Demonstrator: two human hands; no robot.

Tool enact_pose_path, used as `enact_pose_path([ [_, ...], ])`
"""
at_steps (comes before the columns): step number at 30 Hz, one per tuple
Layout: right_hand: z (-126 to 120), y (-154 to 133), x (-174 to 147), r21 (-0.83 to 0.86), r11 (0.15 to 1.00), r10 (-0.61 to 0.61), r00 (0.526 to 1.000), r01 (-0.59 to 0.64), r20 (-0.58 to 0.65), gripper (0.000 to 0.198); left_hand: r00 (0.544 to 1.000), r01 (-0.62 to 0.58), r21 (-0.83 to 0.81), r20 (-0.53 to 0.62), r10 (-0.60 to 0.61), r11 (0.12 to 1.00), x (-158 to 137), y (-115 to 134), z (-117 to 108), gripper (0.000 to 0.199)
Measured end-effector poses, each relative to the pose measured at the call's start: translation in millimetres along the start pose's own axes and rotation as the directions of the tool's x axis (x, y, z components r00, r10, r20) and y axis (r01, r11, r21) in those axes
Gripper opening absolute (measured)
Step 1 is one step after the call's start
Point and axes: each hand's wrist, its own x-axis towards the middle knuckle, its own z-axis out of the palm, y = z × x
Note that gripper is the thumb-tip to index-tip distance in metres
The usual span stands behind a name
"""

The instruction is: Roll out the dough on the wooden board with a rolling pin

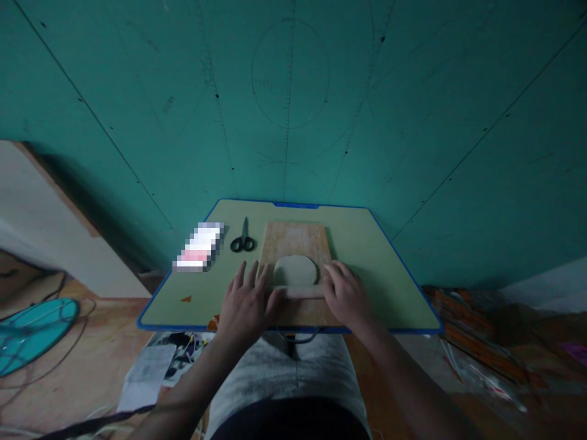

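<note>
A pale wooden rolling pin [300, 292] lies crosswise over a wooden board [293, 235]. Its middle meets the near edge of a flat, round, whitish sheet of dough or clay [296, 269]. My left hand [247, 299] rests on the pin's left end, its fingers stretched forward and spread and the thumb along the pin. At the other end my right hand [348, 293] has its fingers bent and close together over the pin. Both palms face down, and they hide the pin's ends.
The board lies on a pale green, blue-edged tabletop [385, 275]. Black-handled scissors [244, 238] and a blurred-out white and pink item [199, 247] lie to the left. A green wall [293, 110] rises behind. Clutter [486, 348] covers the floor at right.
</note>
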Motion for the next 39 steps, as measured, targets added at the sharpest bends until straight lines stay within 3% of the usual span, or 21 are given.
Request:
enact_pose_path([
  [8,-1,0,52,-0.005,0.995,0.100,0.987,-0.101,0.128,0.036,0.999,0.040,0.133,0.005,-0.041,0.990,45,4,-4,0.045],
  [14,3,2,87,-0.040,0.980,0.197,0.961,-0.193,0.194,0.033,0.992,0.070,0.127,0.093,-0.082,0.989,81,-3,-2,0.042],
  [24,7,1,123,-0.131,0.980,0.160,0.985,-0.151,0.060,0.026,0.996,0.024,0.059,0.089,-0.029,0.998,125,-11,3,0.036],
  [32,9,-3,132,-0.187,0.977,0.126,0.985,-0.103,0.116,0.027,0.976,-0.047,0.148,0.217,0.014,0.988,129,-14,5,0.037],
  [39,11,-1,113,-0.112,0.994,0.029,0.981,-0.008,0.192,0.028,0.974,0.092,0.153,0.190,-0.120,0.984,110,-6,2,0.044],
])
